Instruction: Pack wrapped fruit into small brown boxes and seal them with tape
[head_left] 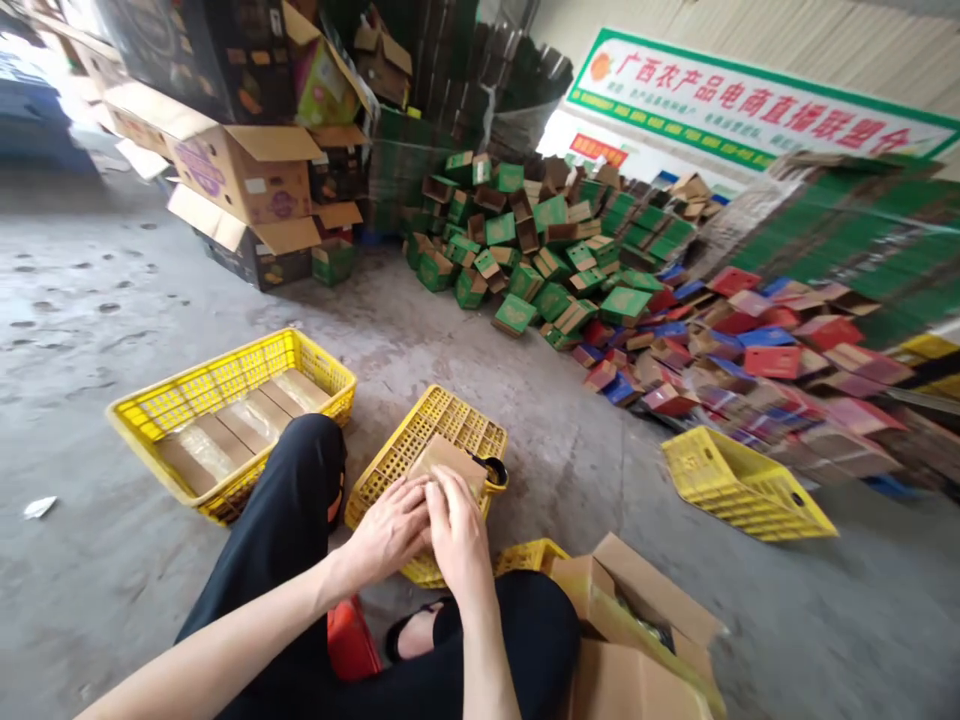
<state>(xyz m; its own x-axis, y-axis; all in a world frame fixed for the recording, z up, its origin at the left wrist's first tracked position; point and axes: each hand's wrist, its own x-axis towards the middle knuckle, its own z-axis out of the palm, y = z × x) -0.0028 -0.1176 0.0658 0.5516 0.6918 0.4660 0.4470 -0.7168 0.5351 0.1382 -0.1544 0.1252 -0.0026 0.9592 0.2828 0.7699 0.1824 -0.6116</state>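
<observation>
A small brown cardboard box (440, 453) lies on an upturned yellow plastic crate (429, 412) between my knees. My left hand (392, 527) is closed over the near left part of the box, fingers together and bent. Against it, my right hand (456, 520) curls over the near right part, its thumb side touching the left fingers. Both hands cover the box's near side, so what the fingertips do there is hidden. Just beyond my right hand, a black tape dispenser (493, 470) rests at the crate's right edge.
At left, a yellow crate (225, 372) holds several taped cardboard boxes (244, 425). An open carton (637, 680) stands by my right knee. Another yellow crate (739, 490) lies farther right. Green boxes (517, 312) and red boxes (772, 360) are heaped behind. Large cartons (247, 175) are stacked back left.
</observation>
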